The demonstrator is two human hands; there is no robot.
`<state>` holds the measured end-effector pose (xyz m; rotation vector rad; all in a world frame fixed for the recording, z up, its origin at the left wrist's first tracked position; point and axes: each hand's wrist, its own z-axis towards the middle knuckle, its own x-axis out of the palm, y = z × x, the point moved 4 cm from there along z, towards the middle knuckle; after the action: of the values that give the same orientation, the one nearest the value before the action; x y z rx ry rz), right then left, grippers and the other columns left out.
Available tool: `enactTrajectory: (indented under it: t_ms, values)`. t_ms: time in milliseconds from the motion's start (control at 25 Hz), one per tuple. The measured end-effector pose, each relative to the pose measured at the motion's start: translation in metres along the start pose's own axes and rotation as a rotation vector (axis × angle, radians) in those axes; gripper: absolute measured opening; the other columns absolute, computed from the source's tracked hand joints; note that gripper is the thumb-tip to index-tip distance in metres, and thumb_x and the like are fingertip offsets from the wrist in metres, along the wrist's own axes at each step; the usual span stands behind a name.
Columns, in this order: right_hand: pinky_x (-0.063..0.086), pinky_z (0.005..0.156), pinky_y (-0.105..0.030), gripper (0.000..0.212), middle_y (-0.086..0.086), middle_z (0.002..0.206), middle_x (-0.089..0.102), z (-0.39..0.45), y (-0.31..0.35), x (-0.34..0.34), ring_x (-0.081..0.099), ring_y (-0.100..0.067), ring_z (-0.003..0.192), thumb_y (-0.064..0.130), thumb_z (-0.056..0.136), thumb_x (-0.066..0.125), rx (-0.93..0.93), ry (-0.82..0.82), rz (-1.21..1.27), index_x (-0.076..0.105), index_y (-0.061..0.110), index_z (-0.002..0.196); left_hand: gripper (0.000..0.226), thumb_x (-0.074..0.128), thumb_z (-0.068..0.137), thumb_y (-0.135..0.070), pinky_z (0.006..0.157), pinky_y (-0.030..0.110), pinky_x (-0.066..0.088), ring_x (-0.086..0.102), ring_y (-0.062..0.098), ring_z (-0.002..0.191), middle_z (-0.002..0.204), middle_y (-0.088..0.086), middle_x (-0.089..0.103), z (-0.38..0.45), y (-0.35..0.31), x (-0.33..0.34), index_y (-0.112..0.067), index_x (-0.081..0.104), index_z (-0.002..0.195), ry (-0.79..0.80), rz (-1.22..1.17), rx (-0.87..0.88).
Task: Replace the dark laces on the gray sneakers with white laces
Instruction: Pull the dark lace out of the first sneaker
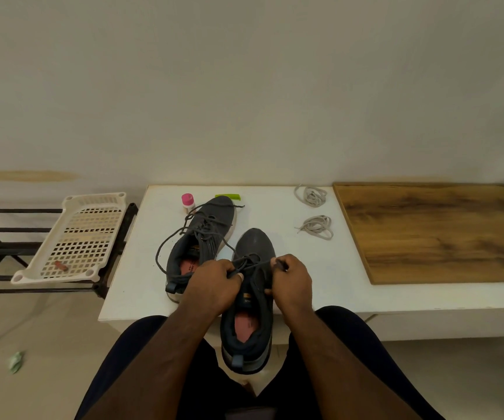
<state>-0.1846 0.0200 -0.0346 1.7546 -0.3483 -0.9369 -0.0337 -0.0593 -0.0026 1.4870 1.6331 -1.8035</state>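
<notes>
Both pinching the dark lace (252,265) over the near sneaker (249,313): left hand (214,283) curled on the knot side, right hand (291,281) nipping the lace tip. Best to pull each end straight out from the grip, slowly. White laces (317,227) waiting well beyond the right hand, second sneaker (205,237) just past the left.

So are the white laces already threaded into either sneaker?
No, both bundles of white laces lie coiled on the table, right of the sneakers.
</notes>
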Motion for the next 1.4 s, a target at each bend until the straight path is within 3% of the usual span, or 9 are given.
enactTrajectory:
  t_ms: [360,440,520,600,680,800,880,1240,1400]
  values:
    - [0.062,0.066,-0.043,0.016,-0.011,0.096,0.063,0.011,-0.021,-0.020,0.061,-0.020,0.071,0.028,0.100,0.050,0.365,-0.151,0.328,0.061,0.018,0.094,0.018,0.056,0.094,-0.031,0.060,0.024,0.039,0.058,0.011,0.074,0.081,0.000,0.063,-0.001,0.003,0.000,-0.017,0.066,0.089,-0.014,-0.015,-0.039]
    - [0.058,0.088,-0.047,0.017,-0.004,0.111,0.065,0.013,-0.015,-0.026,0.064,-0.022,0.093,0.031,0.097,0.056,0.265,-0.123,0.165,0.062,0.022,0.111,0.018,0.059,0.092,-0.033,0.059,0.023,0.039,0.058,0.011,0.074,0.080,-0.001,0.064,-0.002,0.003,-0.001,-0.017,0.066,0.089,-0.019,-0.021,-0.034]
    - [0.042,0.108,-0.044,0.052,-0.003,0.138,0.054,0.009,-0.007,-0.025,0.051,-0.025,0.127,0.034,0.092,0.064,0.148,-0.062,-0.022,0.049,0.019,0.140,0.019,0.063,0.089,-0.035,0.058,0.020,0.038,0.058,0.009,0.073,0.080,-0.003,0.065,-0.004,0.002,-0.001,-0.017,0.068,0.090,-0.022,-0.028,-0.015]
    - [0.034,0.110,-0.042,0.064,-0.005,0.146,0.046,0.000,0.006,-0.025,0.039,-0.026,0.137,0.030,0.088,0.068,-0.025,-0.105,-0.172,0.044,0.017,0.145,0.022,0.065,0.087,-0.039,0.062,0.022,0.040,0.060,0.010,0.080,0.089,-0.003,0.066,-0.005,0.003,0.000,-0.019,0.069,0.095,-0.022,-0.041,-0.007]
    - [0.040,0.102,-0.039,0.050,-0.001,0.133,0.054,-0.011,0.022,-0.025,0.045,-0.023,0.127,0.028,0.084,0.067,-0.226,-0.168,-0.327,0.056,0.021,0.132,0.031,0.066,0.085,-0.044,0.074,0.023,0.041,0.059,0.010,0.093,0.106,-0.002,0.064,-0.004,0.005,0.002,-0.022,0.069,0.106,-0.022,-0.053,-0.017]
    - [0.048,0.075,-0.019,0.029,0.008,0.101,0.061,-0.020,0.026,-0.011,0.058,-0.013,0.094,0.030,0.082,0.064,-0.155,0.161,-0.247,0.059,0.027,0.110,0.050,0.065,0.085,-0.050,0.089,0.028,0.047,0.057,0.016,0.106,0.121,0.002,0.057,-0.003,0.007,0.004,-0.023,0.060,0.126,-0.023,-0.109,-0.063]
    - [0.049,0.071,-0.019,0.038,0.008,0.099,0.056,-0.025,0.022,-0.001,0.058,-0.012,0.090,0.038,0.076,0.066,-0.131,0.308,-0.303,0.055,0.027,0.111,0.059,0.062,0.086,-0.055,0.097,0.038,0.050,0.054,0.021,0.116,0.129,0.004,0.054,-0.003,0.008,0.004,-0.023,0.052,0.136,-0.031,-0.166,-0.102]
    - [0.046,0.062,-0.026,0.007,0.007,0.083,0.058,-0.020,0.019,-0.005,0.055,-0.008,0.073,0.024,0.081,0.060,-0.107,0.131,-0.359,0.055,0.023,0.086,0.042,0.057,0.092,-0.045,0.090,0.039,0.053,0.053,0.017,0.121,0.144,-0.008,0.033,-0.008,-0.013,-0.016,-0.028,0.060,0.130,-0.282,0.043,0.087]
    - [0.043,0.060,-0.027,0.008,0.007,0.081,0.059,-0.016,0.016,-0.005,0.055,-0.008,0.072,0.022,0.082,0.060,-0.098,0.093,-0.293,0.052,0.024,0.083,0.046,0.054,0.090,-0.033,0.105,0.041,0.046,0.040,0.013,0.137,0.156,-0.013,0.030,0.006,-0.031,0.003,-0.030,0.055,0.136,-0.123,0.074,0.212]
